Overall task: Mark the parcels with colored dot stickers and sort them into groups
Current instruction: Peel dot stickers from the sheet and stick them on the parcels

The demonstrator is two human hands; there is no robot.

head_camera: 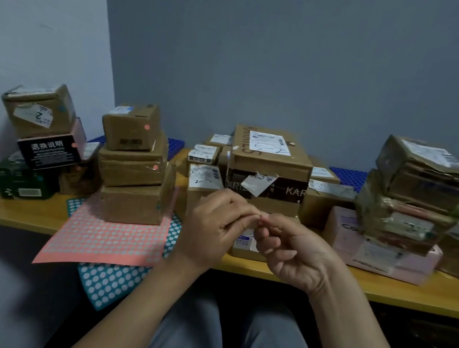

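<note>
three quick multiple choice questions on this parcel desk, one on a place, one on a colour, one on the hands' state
1. Where does the pink sticker sheet lie?
A. on the floor
B. on the teal sheet, overhanging the table edge
C. pinned to the wall
2. What colour is the dot on the top box of the stack on that sheet?
A. blue
B. yellow
C. pink
3. What are the left hand and right hand doing?
A. fingertips meeting above the table
B. flat on the table
C. each lifting a box
Answers: 1 B, teal shows under its hanging corner; 2 C, a pink spot on its side; 3 A, their fingertips touch at centre.
</note>
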